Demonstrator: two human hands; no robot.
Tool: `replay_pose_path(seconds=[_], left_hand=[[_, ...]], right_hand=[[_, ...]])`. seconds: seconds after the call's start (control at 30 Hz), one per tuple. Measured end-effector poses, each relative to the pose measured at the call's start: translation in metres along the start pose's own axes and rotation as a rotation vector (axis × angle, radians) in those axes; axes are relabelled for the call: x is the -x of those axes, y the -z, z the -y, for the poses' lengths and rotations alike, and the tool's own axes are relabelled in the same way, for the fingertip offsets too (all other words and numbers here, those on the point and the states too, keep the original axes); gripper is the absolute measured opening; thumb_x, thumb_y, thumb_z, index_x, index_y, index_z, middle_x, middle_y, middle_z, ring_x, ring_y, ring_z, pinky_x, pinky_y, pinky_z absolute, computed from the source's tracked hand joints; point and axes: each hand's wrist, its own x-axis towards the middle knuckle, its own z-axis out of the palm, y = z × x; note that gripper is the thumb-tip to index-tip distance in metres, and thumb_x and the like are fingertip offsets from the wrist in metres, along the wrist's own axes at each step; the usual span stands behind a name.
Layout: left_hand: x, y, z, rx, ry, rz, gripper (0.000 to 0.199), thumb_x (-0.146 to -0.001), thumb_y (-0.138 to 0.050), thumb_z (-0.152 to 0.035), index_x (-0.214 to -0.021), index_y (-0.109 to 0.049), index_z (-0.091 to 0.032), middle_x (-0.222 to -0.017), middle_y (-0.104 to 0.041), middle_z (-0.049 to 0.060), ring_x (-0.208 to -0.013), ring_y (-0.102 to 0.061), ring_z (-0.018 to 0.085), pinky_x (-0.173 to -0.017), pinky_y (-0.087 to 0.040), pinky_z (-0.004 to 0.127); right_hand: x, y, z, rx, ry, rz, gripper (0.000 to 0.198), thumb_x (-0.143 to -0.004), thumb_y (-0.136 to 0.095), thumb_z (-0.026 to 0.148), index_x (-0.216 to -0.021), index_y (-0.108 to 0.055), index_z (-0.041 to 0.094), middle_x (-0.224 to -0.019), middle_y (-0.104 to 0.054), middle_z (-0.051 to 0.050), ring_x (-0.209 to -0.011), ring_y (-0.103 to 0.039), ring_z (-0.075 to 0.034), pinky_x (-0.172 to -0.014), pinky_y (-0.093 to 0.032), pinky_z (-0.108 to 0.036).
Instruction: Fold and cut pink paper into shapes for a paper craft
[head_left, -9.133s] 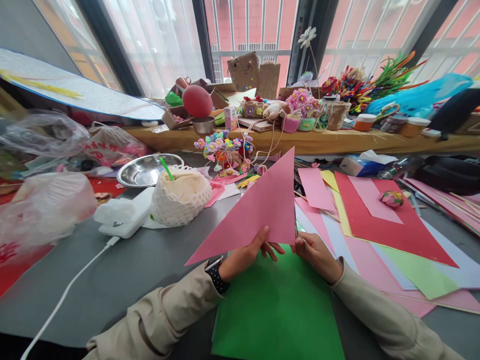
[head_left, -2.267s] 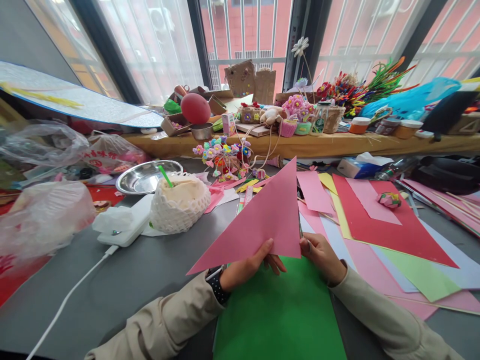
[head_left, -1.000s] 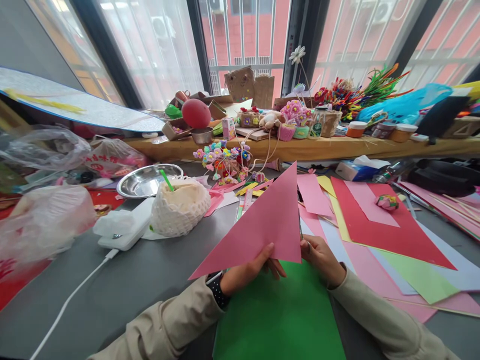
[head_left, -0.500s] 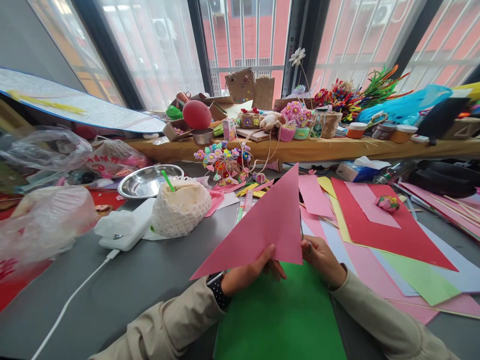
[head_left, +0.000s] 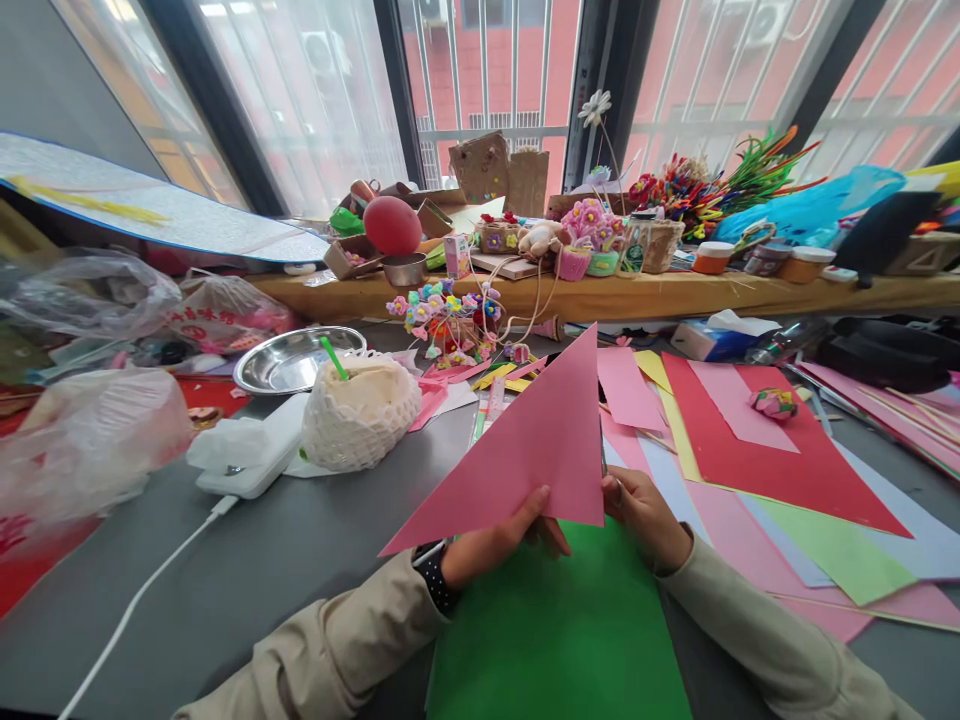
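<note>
A pink sheet of paper (head_left: 525,450), triangular in outline, stands tilted above a green sheet (head_left: 562,630). My left hand (head_left: 510,535) pinches its lower edge, thumb in front and the other fingers behind and below. At the paper's right edge my right hand (head_left: 643,512) is closed on what looks like a pair of scissors (head_left: 604,460). Only a thin dark sliver of them shows along the edge, with a dark loop at the thumb. The paper hides the rest.
Coloured sheets, among them a red sheet (head_left: 810,480), lie to the right. On the left are a coconut in white netting (head_left: 360,425), a metal plate (head_left: 262,375), a white power bank (head_left: 262,470) with its cable, and plastic bags (head_left: 97,440). A craft-filled wooden ledge (head_left: 637,297) runs behind.
Hardly anything differs. Both hands and the pink paper keep their places, and the whole view has shifted very slightly.
</note>
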Motion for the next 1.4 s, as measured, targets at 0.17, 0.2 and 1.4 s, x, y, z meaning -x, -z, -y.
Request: replay_pose_path(seconds=[0.17,0.2,1.4], left_hand=[[0.0005,-0.0001,0.0015,-0.001,0.005,-0.009,0.060,-0.086,-0.017,-0.040,-0.066,-0.066,-0.012,-0.068,-0.065,0.005,-0.068,-0.057,0.013,-0.075,-0.040,0.023],[0.0007,-0.0001,0.0013,-0.001,0.009,-0.008,0.060,-0.086,-0.017,-0.040,-0.067,-0.066,-0.012,-0.068,-0.065,0.005,-0.067,-0.057,0.013,-0.075,-0.040,0.023],[0.0003,0.0004,0.0013,-0.019,0.007,0.007,0.060,-0.087,-0.017,-0.040,-0.067,-0.066,-0.012,-0.069,-0.065,0.005,-0.068,-0.056,0.013,-0.075,-0.040,0.024]], right_hand=[[-0.0001,-0.0005,0.0015,0.016,0.000,-0.018,0.045,-0.074,-0.032,0.059,-0.058,-0.039,0.017,-0.055,-0.030,0.003,-0.049,-0.028,-0.009,-0.042,-0.025,-0.021],[-0.0001,-0.0007,0.0024,0.018,0.004,-0.024,0.045,-0.074,-0.032,0.059,-0.058,-0.040,0.017,-0.055,-0.031,0.002,-0.049,-0.028,-0.009,-0.043,-0.025,-0.021],[-0.0002,-0.0024,0.0050,-0.018,-0.029,-0.040,0.046,-0.072,-0.035,0.060,-0.059,-0.042,0.016,-0.055,-0.031,0.003,-0.047,-0.026,-0.008,-0.041,-0.023,-0.021]])
